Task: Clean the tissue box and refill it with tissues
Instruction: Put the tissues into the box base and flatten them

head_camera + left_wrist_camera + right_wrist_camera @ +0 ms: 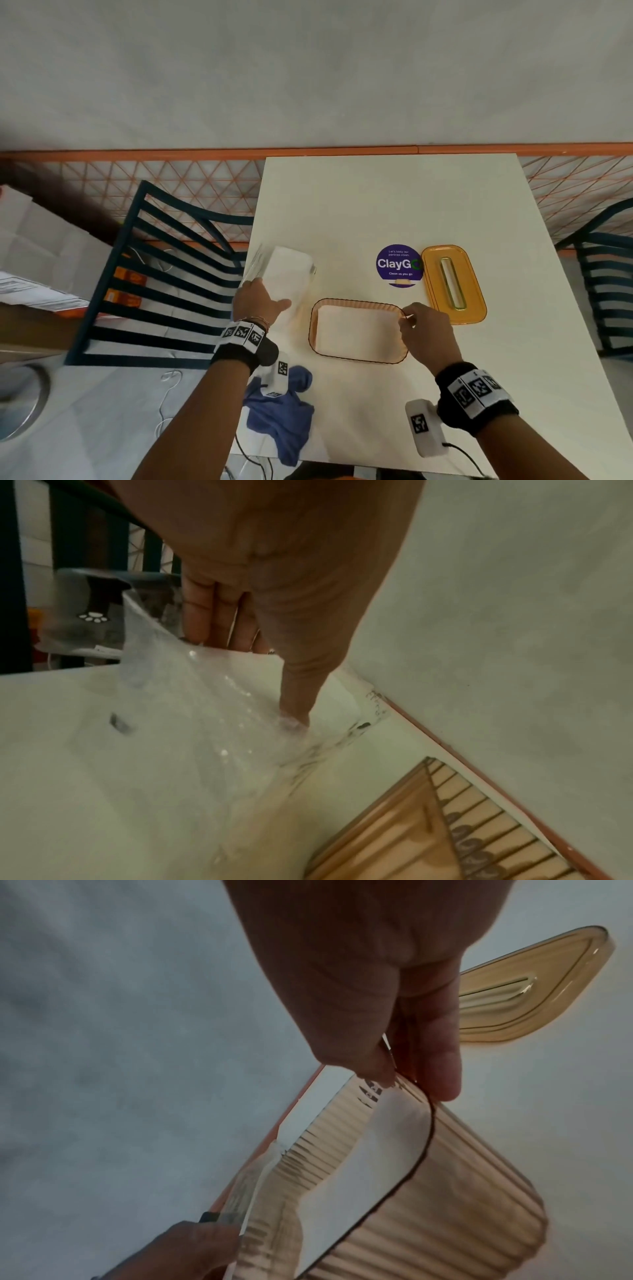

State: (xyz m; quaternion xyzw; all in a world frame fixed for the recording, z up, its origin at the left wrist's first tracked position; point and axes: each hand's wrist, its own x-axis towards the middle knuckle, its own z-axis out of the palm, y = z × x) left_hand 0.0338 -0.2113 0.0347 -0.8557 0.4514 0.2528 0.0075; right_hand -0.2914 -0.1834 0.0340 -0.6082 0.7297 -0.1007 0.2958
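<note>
Left hand fingers hold the clear-wrapped tissue pack on the white bench; right hand pinches the amber tissue box rim, between both hands. Lid and purple sticker lie just beyond the right fingers, blue cloth behind the left wrist. Grey wall beyond, dark chair left of the left fingers.

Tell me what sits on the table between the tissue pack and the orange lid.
In the head view, the round purple ClayGo sticker lies between the tissue pack and the lid, right beside the lid; otherwise bare table.
</note>
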